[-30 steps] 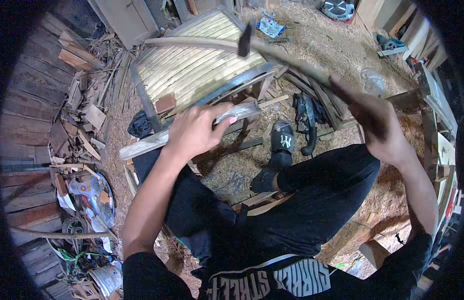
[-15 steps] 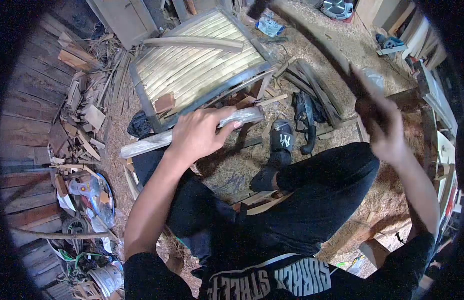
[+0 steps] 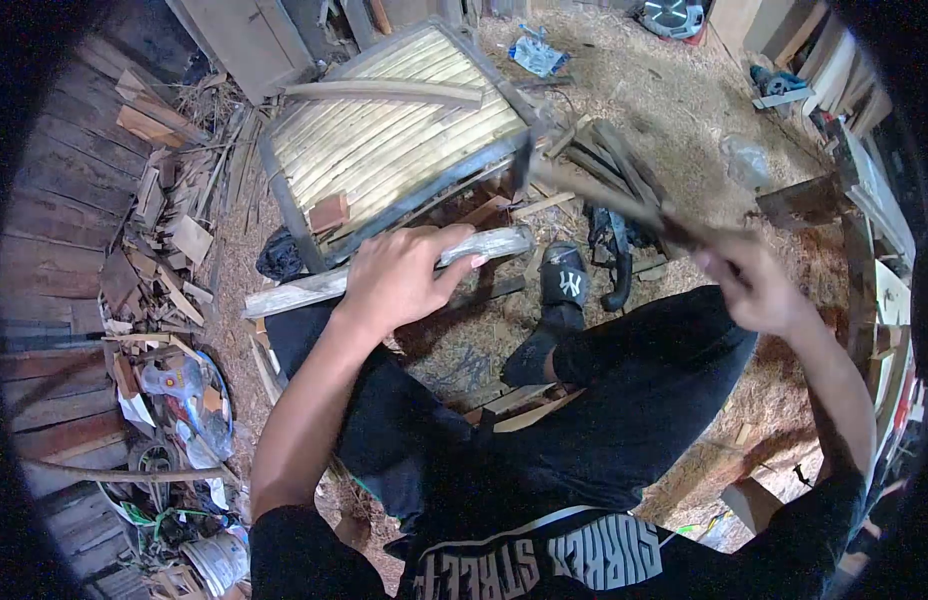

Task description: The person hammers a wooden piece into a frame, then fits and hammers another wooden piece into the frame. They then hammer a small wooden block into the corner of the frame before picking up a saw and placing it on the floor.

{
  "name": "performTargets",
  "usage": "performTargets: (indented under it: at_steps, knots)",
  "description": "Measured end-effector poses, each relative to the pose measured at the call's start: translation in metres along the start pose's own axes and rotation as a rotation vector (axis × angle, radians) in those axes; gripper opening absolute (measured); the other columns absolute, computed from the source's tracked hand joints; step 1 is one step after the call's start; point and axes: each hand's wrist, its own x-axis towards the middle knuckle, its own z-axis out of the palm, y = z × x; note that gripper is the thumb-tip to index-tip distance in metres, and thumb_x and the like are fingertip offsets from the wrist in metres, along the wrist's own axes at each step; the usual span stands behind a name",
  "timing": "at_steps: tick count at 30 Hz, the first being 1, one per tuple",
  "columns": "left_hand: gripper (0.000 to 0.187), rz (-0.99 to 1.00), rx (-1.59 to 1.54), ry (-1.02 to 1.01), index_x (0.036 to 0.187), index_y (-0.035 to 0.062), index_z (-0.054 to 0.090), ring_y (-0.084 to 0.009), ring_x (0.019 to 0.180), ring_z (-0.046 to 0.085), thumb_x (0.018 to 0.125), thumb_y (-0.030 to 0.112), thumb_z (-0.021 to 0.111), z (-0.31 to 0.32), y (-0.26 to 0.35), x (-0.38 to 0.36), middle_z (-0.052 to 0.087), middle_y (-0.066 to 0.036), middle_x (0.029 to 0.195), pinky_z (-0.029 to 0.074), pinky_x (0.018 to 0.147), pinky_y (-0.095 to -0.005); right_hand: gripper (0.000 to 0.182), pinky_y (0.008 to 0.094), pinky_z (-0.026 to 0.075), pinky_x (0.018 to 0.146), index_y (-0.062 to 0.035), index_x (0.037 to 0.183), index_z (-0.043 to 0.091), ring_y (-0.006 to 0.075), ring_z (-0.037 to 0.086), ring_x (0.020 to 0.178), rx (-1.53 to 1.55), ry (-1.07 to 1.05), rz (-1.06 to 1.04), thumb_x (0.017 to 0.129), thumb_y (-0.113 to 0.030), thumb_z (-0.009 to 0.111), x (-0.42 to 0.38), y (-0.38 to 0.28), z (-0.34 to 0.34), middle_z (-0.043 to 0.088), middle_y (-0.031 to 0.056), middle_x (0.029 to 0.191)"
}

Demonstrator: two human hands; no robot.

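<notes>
My left hand (image 3: 404,270) is closed around a pale, weathered length of wood (image 3: 299,292) that lies across, near my left knee, in front of the slatted wooden panel (image 3: 404,130). In my right hand (image 3: 754,280) is the dark handle of a hammer (image 3: 624,203), blurred by motion. The hammer's head is at the left end of the handle, close to the panel's right corner and above the right end of the wood. It does not touch the wood.
A loose curved strip (image 3: 384,91) and a reddish block (image 3: 329,212) lie on the panel. Dark timber pieces (image 3: 624,165) and a black tool (image 3: 617,255) are beyond my sandalled foot (image 3: 564,280). Scrap wood (image 3: 169,240) is piled at left.
The hammer has swung down and to the left, from the top of the view toward the wood. My right hand has moved slightly left, while my left hand stays nearly in place.
</notes>
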Motion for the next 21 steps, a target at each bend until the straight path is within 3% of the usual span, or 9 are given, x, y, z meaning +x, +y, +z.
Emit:
performTargets:
  at_steps: [2,3,6,8,14,15,18,20,21]
  knots:
    - [0.036,0.002,0.003,-0.002,0.120,0.0185,0.076,-0.0376,0.084,0.075,0.095,0.044,0.070,0.000,0.000,-0.002,0.077,-0.016,0.095,0.060,0.077,-0.0486,0.058,0.0393,0.053,0.093,-0.0050,0.154,0.046,0.0429,0.070,0.107,0.092,-0.269,0.229,0.097,0.002,0.056,-0.005,-0.001,0.009,0.067,0.0262,0.130]
    - [0.036,-0.030,-0.002,-0.013,0.120,0.0183,0.076,-0.0369,0.083,0.075,0.095,0.044,0.070,-0.002,0.001,-0.003,0.077,-0.016,0.094,0.060,0.075,-0.0480,0.055,0.0395,0.051,0.100,-0.0046,0.154,0.046,0.0392,0.069,0.116,0.209,-0.087,0.042,0.100,-0.002,0.057,-0.013,0.012,0.029,0.067,0.0256,0.131]
    - [0.036,-0.024,0.039,-0.015,0.121,0.0182,0.076,-0.0355,0.079,0.075,0.095,0.042,0.070,0.004,-0.002,0.001,0.078,-0.015,0.092,0.060,0.072,-0.0465,0.051,0.0383,0.049,0.103,0.0018,0.151,0.049,0.0313,0.068,0.117,0.278,-0.017,0.040,0.101,-0.004,0.058,-0.021,0.015,0.050,0.065,0.0224,0.137]
    - [0.038,0.062,-0.028,0.067,0.124,0.0206,0.075,-0.0339,0.077,0.076,0.094,0.044,0.070,0.015,-0.012,0.003,0.077,-0.015,0.089,0.061,0.074,-0.0460,0.051,0.0381,0.047,0.106,-0.0031,0.152,0.048,0.0280,0.064,0.126,0.355,-0.061,0.177,0.103,-0.011,0.061,-0.020,0.008,0.049,0.063,0.0237,0.140]
    - [0.037,-0.129,0.092,-0.096,0.118,0.0170,0.077,-0.0365,0.086,0.075,0.093,0.044,0.072,-0.010,0.002,-0.003,0.077,-0.014,0.103,0.060,0.079,-0.0450,0.041,0.0353,0.052,0.094,-0.0019,0.146,0.055,0.0206,0.066,0.104,0.530,-0.255,0.443,0.108,-0.018,0.056,-0.008,0.035,0.047,0.073,0.0149,0.120]
    - [0.038,-0.120,0.085,-0.090,0.119,0.0170,0.077,-0.0368,0.086,0.074,0.093,0.044,0.071,-0.008,0.002,-0.004,0.077,-0.015,0.103,0.060,0.080,-0.0454,0.040,0.0349,0.053,0.086,-0.0016,0.144,0.057,0.0174,0.063,0.092,0.412,-0.180,0.254,0.109,-0.020,0.055,-0.009,0.048,0.052,0.072,0.0112,0.106]
    - [0.039,-0.126,0.022,-0.115,0.122,0.0181,0.076,-0.0365,0.088,0.075,0.093,0.044,0.071,-0.006,0.010,0.003,0.077,-0.015,0.102,0.059,0.083,-0.0473,0.041,0.0350,0.053,0.085,-0.0003,0.143,0.058,0.0186,0.064,0.089,0.624,-0.133,0.609,0.108,-0.022,0.057,0.000,0.036,0.045,0.072,0.0117,0.103]
    - [0.040,-0.100,0.045,-0.084,0.122,0.0185,0.076,-0.0365,0.090,0.075,0.094,0.046,0.070,0.000,0.005,0.003,0.077,-0.015,0.103,0.059,0.084,-0.0474,0.040,0.0365,0.054,0.087,0.0009,0.139,0.060,0.0215,0.069,0.090,0.768,-0.034,0.621,0.106,-0.021,0.060,0.000,0.045,0.054,0.075,0.0146,0.109]
    - [0.041,-0.104,0.060,-0.092,0.123,0.0194,0.075,-0.0360,0.088,0.075,0.095,0.048,0.068,-0.003,0.004,0.002,0.078,-0.015,0.099,0.060,0.081,-0.0476,0.038,0.0371,0.054,0.088,0.0012,0.137,0.062,0.0230,0.070,0.093,0.561,-0.050,0.477,0.106,-0.020,0.061,0.003,0.046,0.054,0.075,0.0162,0.113]
